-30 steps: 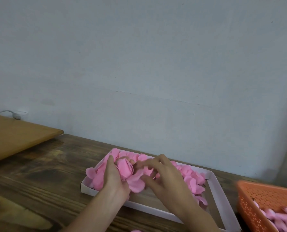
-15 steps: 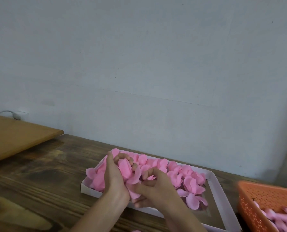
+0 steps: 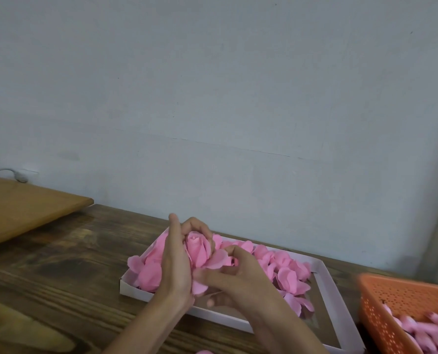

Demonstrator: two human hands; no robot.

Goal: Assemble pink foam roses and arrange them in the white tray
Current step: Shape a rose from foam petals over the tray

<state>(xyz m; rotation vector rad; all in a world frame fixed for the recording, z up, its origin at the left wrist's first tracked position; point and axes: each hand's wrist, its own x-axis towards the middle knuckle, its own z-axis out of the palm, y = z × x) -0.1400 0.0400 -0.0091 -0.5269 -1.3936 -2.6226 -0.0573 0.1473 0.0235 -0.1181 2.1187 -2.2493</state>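
A light wooden board [image 3: 21,203] lies on the worktop [image 3: 59,277] at the far left. My left hand [image 3: 174,261] cups the pink foam rose [image 3: 198,251], fingers curled behind it, above the left end of the white tray [image 3: 135,290]. My right hand [image 3: 238,277] pinches the rose's outer petal [image 3: 219,258] near its base. Loose pink pieces [image 3: 289,274] fill the tray, and an orange basket [image 3: 381,307] stands to the right.

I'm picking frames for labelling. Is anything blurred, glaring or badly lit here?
Head view: the light is soft and even, with no glare; the rose held by the left hand and right hand is fairly sharp; the orange basket and its pink pieces at the right edge look smeared.
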